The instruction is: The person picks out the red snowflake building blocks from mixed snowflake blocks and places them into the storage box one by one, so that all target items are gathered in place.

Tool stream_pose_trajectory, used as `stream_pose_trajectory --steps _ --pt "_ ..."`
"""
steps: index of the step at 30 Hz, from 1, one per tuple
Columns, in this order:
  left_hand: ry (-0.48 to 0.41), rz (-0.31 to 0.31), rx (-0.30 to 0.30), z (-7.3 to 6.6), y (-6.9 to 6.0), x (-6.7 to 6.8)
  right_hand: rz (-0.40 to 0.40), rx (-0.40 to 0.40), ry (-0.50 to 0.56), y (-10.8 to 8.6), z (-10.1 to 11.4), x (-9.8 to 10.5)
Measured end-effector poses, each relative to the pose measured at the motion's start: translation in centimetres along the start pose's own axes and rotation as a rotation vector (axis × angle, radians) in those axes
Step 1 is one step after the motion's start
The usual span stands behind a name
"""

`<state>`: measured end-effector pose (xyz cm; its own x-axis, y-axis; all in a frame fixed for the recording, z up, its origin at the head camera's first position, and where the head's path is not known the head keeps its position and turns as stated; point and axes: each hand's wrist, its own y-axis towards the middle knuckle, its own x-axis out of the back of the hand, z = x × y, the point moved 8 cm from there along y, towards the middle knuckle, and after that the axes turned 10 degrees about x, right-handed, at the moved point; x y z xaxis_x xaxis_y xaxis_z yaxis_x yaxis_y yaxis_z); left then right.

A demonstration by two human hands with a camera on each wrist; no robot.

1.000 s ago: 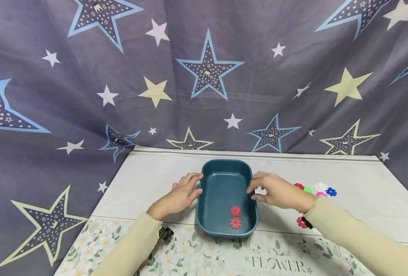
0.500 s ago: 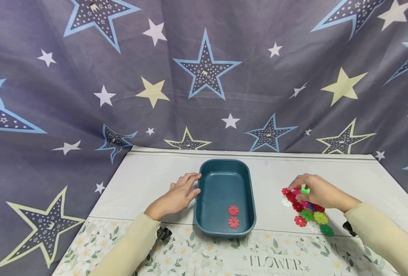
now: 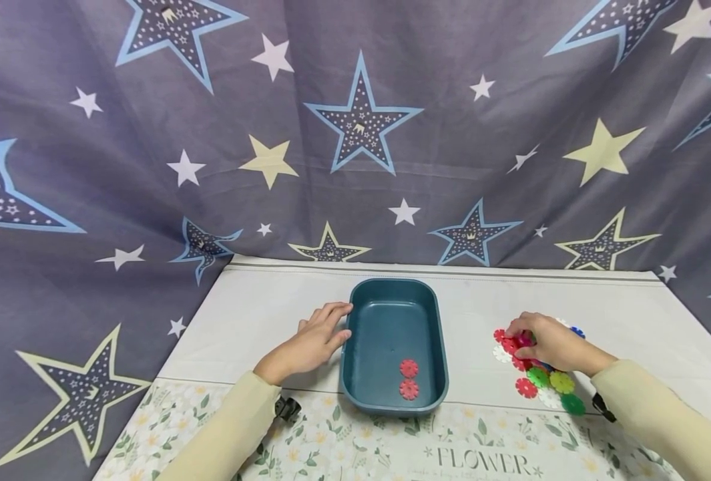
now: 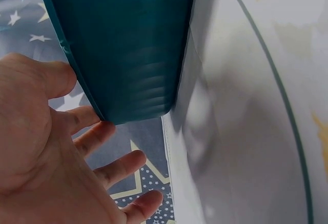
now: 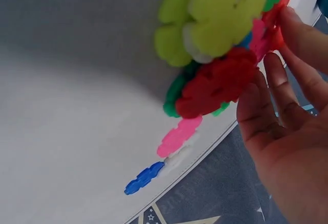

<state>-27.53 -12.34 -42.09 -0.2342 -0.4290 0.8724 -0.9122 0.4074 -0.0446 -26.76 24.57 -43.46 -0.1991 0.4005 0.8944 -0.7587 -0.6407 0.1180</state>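
Observation:
A dark teal plastic bin (image 3: 391, 334) stands mid-table, with two red flower-shaped plastic discs (image 3: 408, 379) lying inside near its front right. My left hand (image 3: 308, 341) rests its thumb and fingertips against the bin's left rim, fingers mostly extended. In the left wrist view, the other fingers (image 4: 120, 168) stand clear of the bin. To the right, my right hand (image 3: 553, 343) reaches over a pile of colourful flower discs (image 3: 535, 377). Its thumb (image 5: 292, 21) and fingers touch red discs, with thumb and index tips spread apart. Part of the pile is hidden under the hand.
Loose pink and blue flower discs (image 5: 144, 178) lie beyond the pile in the right wrist view. A white cloth with a floral front (image 3: 475, 434) covers the table. Behind it hangs a grey star-patterned curtain (image 3: 241, 200).
My right hand has gone from the bin's right rim over to the disc pile and settled lower among the red discs. The left hand stays at the left rim.

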Motion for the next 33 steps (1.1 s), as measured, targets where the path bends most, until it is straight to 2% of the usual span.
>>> stream_pose_trajectory --steps 6,9,14,20,25,33 --pt "-0.004 0.007 0.001 -0.1 0.0 0.1 0.011 0.052 0.140 0.6 0.8 0.4" --pt "0.001 0.002 0.002 0.0 -0.1 0.1 0.020 0.080 0.164 1.3 1.9 0.9" --pt "-0.004 0.003 0.001 0.0 0.0 0.1 0.001 0.143 0.103 3.0 5.0 2.1" --pt "0.007 0.003 -0.001 0.0 0.0 -0.1 -0.064 0.324 0.051 5.6 9.5 3.3" --pt "0.015 0.003 0.000 0.0 0.0 -0.1 -0.052 0.420 0.066 7.9 11.8 2.7" --pt "0.015 0.008 -0.008 -0.1 0.0 0.0 -0.032 0.433 0.080 11.3 13.8 0.8"
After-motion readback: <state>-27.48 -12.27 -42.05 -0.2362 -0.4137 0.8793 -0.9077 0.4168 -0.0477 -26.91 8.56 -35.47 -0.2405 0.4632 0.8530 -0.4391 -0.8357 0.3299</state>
